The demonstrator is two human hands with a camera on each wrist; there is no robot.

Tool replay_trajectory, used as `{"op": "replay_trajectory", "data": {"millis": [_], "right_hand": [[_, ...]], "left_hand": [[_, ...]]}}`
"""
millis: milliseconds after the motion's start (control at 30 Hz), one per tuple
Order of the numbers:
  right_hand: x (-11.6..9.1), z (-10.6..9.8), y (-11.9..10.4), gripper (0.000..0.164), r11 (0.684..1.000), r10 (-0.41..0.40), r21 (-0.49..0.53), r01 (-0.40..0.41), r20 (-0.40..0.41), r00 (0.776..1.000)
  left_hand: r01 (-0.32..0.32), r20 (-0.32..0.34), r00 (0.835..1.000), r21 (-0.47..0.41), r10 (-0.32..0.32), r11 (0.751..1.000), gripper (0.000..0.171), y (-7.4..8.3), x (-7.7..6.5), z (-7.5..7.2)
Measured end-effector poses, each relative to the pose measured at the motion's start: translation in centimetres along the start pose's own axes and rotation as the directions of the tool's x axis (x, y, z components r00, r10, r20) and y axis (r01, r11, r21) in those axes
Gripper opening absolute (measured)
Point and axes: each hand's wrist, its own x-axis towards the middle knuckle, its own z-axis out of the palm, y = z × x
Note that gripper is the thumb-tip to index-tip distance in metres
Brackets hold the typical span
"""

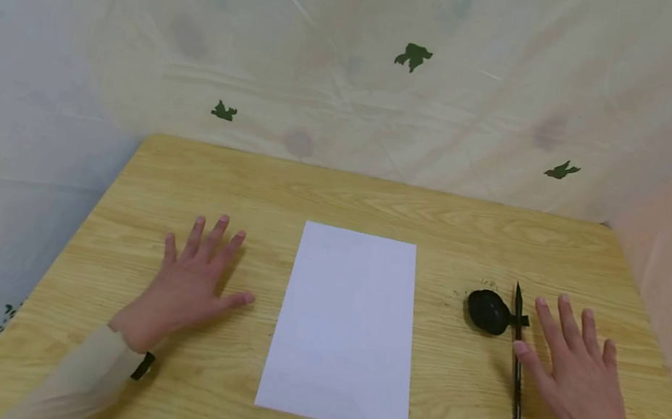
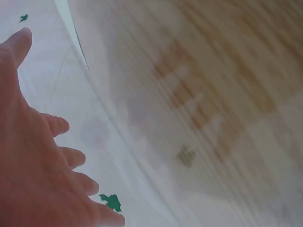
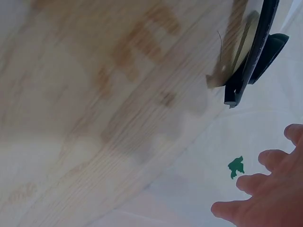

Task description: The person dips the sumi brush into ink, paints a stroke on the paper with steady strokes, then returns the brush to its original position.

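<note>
My left hand (image 1: 186, 290) is spread over the left side of the wooden table, fingers straight and apart, holding nothing. A blank white sheet of paper (image 1: 346, 328) lies upright in the middle, right of that thumb. On the other side my right hand (image 1: 587, 385) is likewise spread, and its thumb tip overlaps a slim black calligraphy brush (image 1: 515, 399) in the head view. The brush's pointed black tip faces the far side, its shaft crossing the stub of a glossy, rounded black ink dish (image 1: 488, 311). Both wrist views show straight, parted fingers (image 2: 71, 157) with nothing gripped.
Dark specks dot the wood-grain table (image 1: 364, 199) around the ink dish. A pale sheet with green leaf-like shapes (image 1: 414, 56) hangs behind the table and along both sides. Each sleeve has a small black strap (image 1: 142, 366) at the wrist.
</note>
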Motion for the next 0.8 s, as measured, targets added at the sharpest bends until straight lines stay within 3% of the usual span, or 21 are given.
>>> {"op": "replay_trajectory", "data": {"millis": [233, 433, 800], "right_hand": [[-0.3, 0.0, 0.2, 0.079, 1.000, -0.012, 0.000, 0.012, -0.003, 1.000], [-0.4, 0.1, 0.2, 0.078, 0.999, -0.032, 0.013, 0.032, -0.011, 0.999], [-0.8, 0.3, 0.0, 0.076, 0.998, -0.043, 0.037, 0.044, -0.022, 0.999]], "left_hand": [[-0.105, -0.013, 0.994, 0.011, 0.105, 0.994, 0.100, 0.9, 0.4, 0.4], [-0.223, -0.016, 0.975, 0.004, 0.223, 0.975, 0.096, 1.9, 1.1, 0.4], [-0.340, 0.083, 0.937, -0.014, 0.340, 0.940, 0.096, 2.9, 1.9, 1.0]]}}
